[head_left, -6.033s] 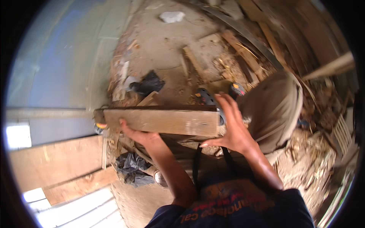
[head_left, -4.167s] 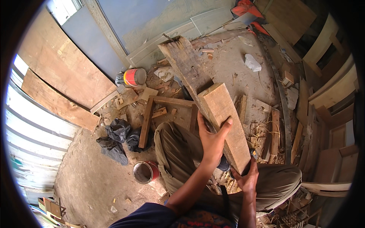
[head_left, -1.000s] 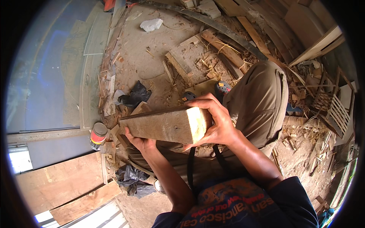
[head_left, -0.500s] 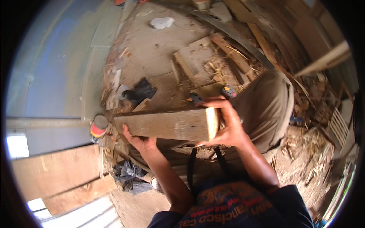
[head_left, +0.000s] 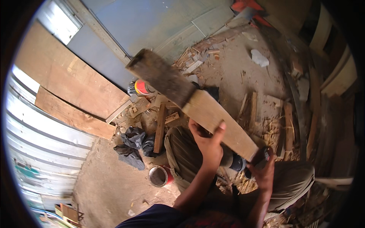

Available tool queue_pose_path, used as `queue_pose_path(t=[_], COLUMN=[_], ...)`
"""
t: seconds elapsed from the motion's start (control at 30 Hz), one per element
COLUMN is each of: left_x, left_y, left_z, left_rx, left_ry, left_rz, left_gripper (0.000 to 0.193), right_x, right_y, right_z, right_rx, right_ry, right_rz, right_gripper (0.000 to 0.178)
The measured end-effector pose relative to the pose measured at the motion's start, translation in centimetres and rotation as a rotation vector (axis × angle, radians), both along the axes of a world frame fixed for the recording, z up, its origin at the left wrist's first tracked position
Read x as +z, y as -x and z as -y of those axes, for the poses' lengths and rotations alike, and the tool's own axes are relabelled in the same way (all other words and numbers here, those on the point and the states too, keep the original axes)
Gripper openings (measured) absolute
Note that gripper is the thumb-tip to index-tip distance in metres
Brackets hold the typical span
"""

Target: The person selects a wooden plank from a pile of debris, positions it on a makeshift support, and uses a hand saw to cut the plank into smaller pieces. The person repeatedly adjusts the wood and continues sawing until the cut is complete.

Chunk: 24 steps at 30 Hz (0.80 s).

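Observation:
A thick piece of timber [head_left: 220, 117] slants across the middle in front of me. Its far left part is dark and rough, while the part nearer my hands is pale and smooth. My left hand [head_left: 209, 146] grips the lower edge of the pale part, thumb over the upper face and some fingers hidden. At the near right end, my right hand [head_left: 263, 174] is curled against the wood. Something dark beside those fingers cannot be made out.
A red-and-yellow tin [head_left: 141, 87] stands beyond the timber. An open red can [head_left: 159, 176] is by my leg, near black plastic [head_left: 133, 142] and a narrow wood strip [head_left: 160, 129]. Boards [head_left: 70, 78] line the left; scraps and shavings litter the floor.
My view has swung to the left. The timber has gone from nearly level to a steep slant, its far end raised to the upper left, and shows a different face. Both hands stay on it.

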<state>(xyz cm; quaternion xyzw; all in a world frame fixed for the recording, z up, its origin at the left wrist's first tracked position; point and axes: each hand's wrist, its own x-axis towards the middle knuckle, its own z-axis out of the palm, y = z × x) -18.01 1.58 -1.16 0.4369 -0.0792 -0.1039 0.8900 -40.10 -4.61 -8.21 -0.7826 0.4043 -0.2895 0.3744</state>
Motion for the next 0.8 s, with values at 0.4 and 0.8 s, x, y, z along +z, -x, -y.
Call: queue_pose_path(t=[0.4, 0.8], left_x=[0.0, -5.6], left_y=[2.5, -2.8], left_z=[0.9, 1.5], left_rx=[-0.130, -0.351], left_ry=[-0.107, 0.063], left_rz=[0.221, -0.490], left_gripper=[0.097, 0.084], right_x=[-1.9, 0.3], right_y=[-4.0, -4.2], right_z=[-0.3, -1.8], right_rx=[0.062, 0.053], right_ry=[0.032, 0.075], right_rz=[-0.019, -0.192], right_gripper=[0.101, 0.083])
